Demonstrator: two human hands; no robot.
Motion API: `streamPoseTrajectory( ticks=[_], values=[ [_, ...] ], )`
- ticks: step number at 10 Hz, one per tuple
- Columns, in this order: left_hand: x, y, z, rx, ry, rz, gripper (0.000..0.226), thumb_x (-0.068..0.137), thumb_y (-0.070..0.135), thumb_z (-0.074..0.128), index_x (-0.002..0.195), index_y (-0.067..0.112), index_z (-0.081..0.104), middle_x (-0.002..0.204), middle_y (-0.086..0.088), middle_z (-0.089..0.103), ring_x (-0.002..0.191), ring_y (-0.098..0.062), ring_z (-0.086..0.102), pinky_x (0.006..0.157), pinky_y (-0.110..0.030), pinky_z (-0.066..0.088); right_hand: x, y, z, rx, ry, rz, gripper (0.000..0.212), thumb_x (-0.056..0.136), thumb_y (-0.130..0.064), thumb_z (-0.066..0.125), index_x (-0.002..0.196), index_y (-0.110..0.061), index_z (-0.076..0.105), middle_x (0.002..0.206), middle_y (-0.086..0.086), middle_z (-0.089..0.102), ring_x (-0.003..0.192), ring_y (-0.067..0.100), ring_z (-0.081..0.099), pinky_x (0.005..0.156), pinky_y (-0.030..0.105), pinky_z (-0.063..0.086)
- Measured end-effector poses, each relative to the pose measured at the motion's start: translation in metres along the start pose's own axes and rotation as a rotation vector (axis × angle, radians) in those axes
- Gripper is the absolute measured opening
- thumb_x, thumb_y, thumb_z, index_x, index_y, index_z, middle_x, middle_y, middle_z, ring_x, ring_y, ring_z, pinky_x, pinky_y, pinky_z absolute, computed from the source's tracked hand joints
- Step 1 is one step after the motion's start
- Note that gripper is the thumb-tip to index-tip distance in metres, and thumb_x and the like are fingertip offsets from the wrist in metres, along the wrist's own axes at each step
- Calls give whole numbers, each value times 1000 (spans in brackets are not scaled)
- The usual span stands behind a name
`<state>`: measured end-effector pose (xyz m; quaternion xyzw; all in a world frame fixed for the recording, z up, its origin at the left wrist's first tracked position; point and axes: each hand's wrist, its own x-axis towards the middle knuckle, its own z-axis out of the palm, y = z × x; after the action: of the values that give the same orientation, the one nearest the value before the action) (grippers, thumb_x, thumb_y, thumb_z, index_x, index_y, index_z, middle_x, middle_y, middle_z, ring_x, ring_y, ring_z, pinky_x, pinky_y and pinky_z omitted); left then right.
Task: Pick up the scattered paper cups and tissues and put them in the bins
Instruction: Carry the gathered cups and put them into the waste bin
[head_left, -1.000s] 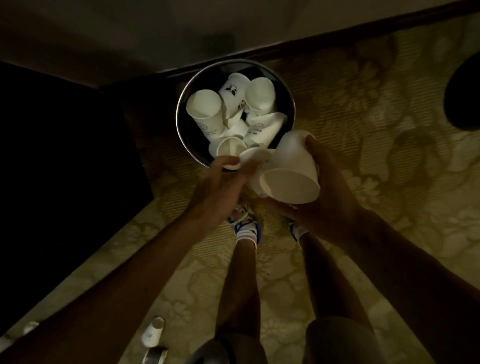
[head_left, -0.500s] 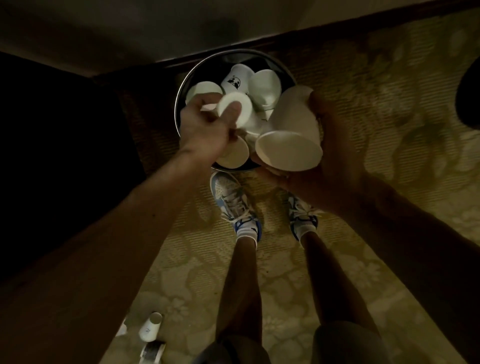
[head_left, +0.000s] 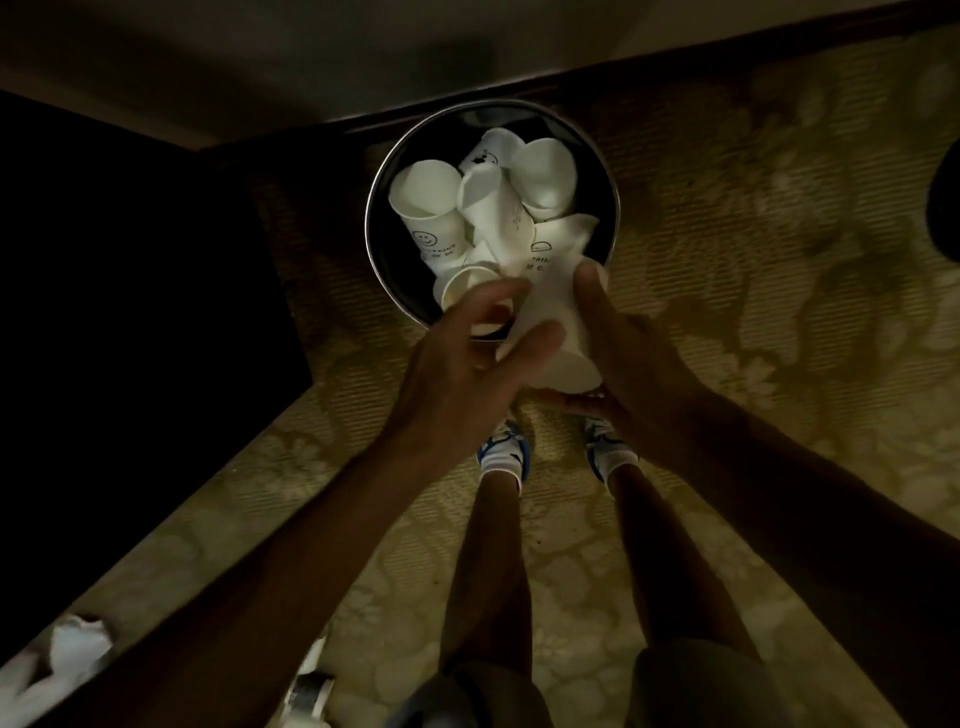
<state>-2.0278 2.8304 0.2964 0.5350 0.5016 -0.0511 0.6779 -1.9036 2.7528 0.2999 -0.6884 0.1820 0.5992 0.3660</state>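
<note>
A round metal bin (head_left: 614, 208) stands on the patterned carpet against the wall, holding several white paper cups (head_left: 431, 205). Just in front of its near rim, my right hand (head_left: 636, 364) grips a white paper cup (head_left: 556, 317) with its mouth facing me. My left hand (head_left: 462, 358) hovers beside that cup with fingers spread and relaxed; its thumb lies across the cup's side and it holds nothing.
Dark furniture (head_left: 130, 322) fills the left side. Crumpled white tissues (head_left: 78, 644) lie at the bottom left, and a cup (head_left: 311, 693) lies on the floor by my left arm. My shoes (head_left: 506, 452) stand just short of the bin. A dark object (head_left: 946, 208) sits at the right edge.
My left hand let go of a small cup over the bin and drew back toward the cup in my right hand. My right hand came lower and nearer to me.
</note>
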Motion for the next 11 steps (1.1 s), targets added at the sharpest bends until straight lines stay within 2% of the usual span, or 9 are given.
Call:
streamPoseTrajectory(
  ticks=[2, 3, 5, 6, 7, 8, 9, 10, 11],
  values=[
    [-6, -12, -14, -216, 273, -66, 68, 75, 44, 75, 135, 27, 49, 119, 1, 62, 93, -2, 69, 62, -19, 56, 8, 0, 31, -171, -139, -128, 39, 95, -38, 58, 129, -20, 51, 114, -1, 64, 91, 12, 68, 66, 25, 60],
    [2, -21, -29, -150, 387, -62, 70, 85, 41, 72, 145, 32, 38, 124, 0, 61, 92, 0, 68, 62, -15, 54, 15, -9, 48, -416, -210, -278, 37, 98, -21, 57, 133, -15, 54, 123, 2, 62, 108, 16, 63, 91, 32, 55],
    [40, -28, -47, 113, 507, -95, 51, 92, 57, 56, 132, 26, 56, 108, 9, 59, 100, -11, 61, 62, -11, 45, 29, -27, 77, -534, -126, -421, 23, 95, -5, 58, 115, 6, 59, 115, 21, 65, 107, 34, 62, 94, 51, 49],
    [60, -34, -53, 228, 506, -148, 57, 88, 67, 53, 123, 23, 62, 113, 2, 64, 110, -21, 60, 76, -25, 46, 42, -29, 76, -567, -136, -354, 27, 96, -3, 54, 121, 8, 60, 124, 28, 60, 118, 40, 56, 101, 47, 46],
    [73, -43, -57, 376, 465, -124, 57, 90, 68, 49, 117, 21, 66, 123, -9, 62, 116, -27, 57, 89, -41, 52, 50, -32, 76, -446, -121, -281, 23, 97, 1, 49, 117, 6, 57, 100, 10, 63, 107, 32, 53, 103, 41, 42],
    [83, -48, -61, 377, 441, -131, 56, 92, 63, 51, 116, 15, 67, 124, -14, 63, 122, -31, 54, 95, -47, 50, 50, -32, 81, -438, -117, -243, 34, 99, 3, 42, 130, 14, 49, 99, 20, 60, 113, 32, 50, 111, 50, 36],
    [87, -46, -64, 302, 487, -182, 54, 89, 64, 54, 116, 19, 67, 126, -8, 62, 118, -24, 57, 96, -38, 50, 46, -29, 74, -431, -128, -273, 33, 99, 1, 43, 130, 11, 51, 102, 18, 61, 108, 32, 56, 93, 41, 50],
    [73, -47, -68, 315, 468, -111, 56, 89, 63, 55, 129, 23, 59, 127, -1, 63, 119, -18, 56, 87, -25, 43, 42, -14, 59, -604, -97, -394, 26, 96, -3, 54, 120, 3, 57, 84, 0, 61, 75, 12, 62, 70, 28, 56],
    [44, -37, -75, 355, 468, -120, 45, 91, 55, 59, 125, 27, 57, 123, 1, 63, 116, -19, 57, 88, -27, 44, 20, -1, 39, -715, -55, -485, 6, 91, -19, 67, 90, -16, 62, 84, -1, 65, 75, 10, 61, 75, 31, 52]
  ],
)
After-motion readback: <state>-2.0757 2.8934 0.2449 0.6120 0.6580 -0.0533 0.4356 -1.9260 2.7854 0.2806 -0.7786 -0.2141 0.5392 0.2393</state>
